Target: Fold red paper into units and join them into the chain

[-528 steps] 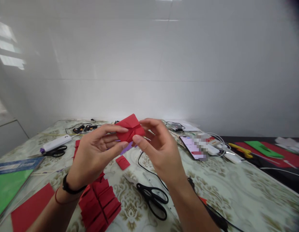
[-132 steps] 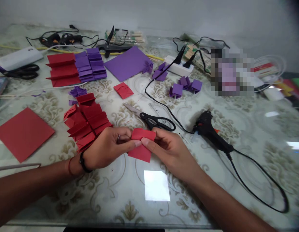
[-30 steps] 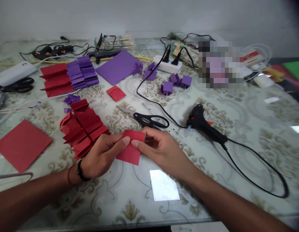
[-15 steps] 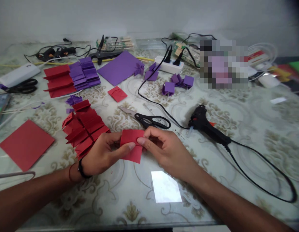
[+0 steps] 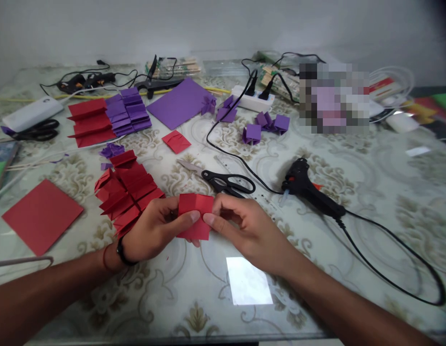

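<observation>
I pinch a small folded red paper piece (image 5: 194,214) between both hands just above the table, near its front edge. My left hand (image 5: 154,233) grips its left side with thumb on top. My right hand (image 5: 241,226) pinches its right edge. Beside my left hand lies a pile of folded red paper pieces (image 5: 127,190). Black scissors (image 5: 223,180) lie just behind my right hand. A black glue gun (image 5: 311,190) rests to the right, its cord looping away.
A flat red square (image 5: 41,214) lies at the left. Farther back are red and purple pleated stacks (image 5: 107,117), a purple sheet (image 5: 179,101), small purple folded pieces (image 5: 264,127), a white power strip (image 5: 253,98), another pair of scissors (image 5: 35,132) and tangled cables.
Since a second ago the red piece has been folded smaller and my fingers have closed in on it. Long before, I held it up in front of the wall; now it is low over the table.
</observation>
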A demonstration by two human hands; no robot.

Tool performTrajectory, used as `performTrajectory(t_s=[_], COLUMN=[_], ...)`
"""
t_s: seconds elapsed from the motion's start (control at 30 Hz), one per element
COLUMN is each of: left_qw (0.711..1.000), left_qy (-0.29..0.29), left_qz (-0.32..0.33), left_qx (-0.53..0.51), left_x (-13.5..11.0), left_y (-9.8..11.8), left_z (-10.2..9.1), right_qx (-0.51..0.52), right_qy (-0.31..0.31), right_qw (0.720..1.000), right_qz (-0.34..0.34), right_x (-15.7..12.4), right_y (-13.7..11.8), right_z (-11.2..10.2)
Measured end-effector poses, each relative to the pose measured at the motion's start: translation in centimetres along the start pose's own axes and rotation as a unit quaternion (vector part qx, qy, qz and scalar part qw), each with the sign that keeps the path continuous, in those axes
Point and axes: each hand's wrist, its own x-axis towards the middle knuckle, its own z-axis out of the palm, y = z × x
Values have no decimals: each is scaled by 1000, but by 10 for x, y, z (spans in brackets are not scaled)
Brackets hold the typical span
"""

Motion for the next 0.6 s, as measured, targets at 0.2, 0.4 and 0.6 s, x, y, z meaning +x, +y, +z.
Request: performTrajectory(t_s=[0.2,0.4,0.6], left_qw=[999,1000,996], left_qy=[-3,-6,37], left_qz=[6,-13,19], left_qx=[50,13,82], left_x=[1,-3,-4], left_y=[4,-2,-1], left_z=[-3,-5,-4], right_qx=[9,25,-25], right_qy=[-2,-7,2], right_qw=[1000,999,1000], right_qz=[10,18,-18], right_x=[0,1,-1], right_y=[4,3,-6], right_z=[-1,-3,0])
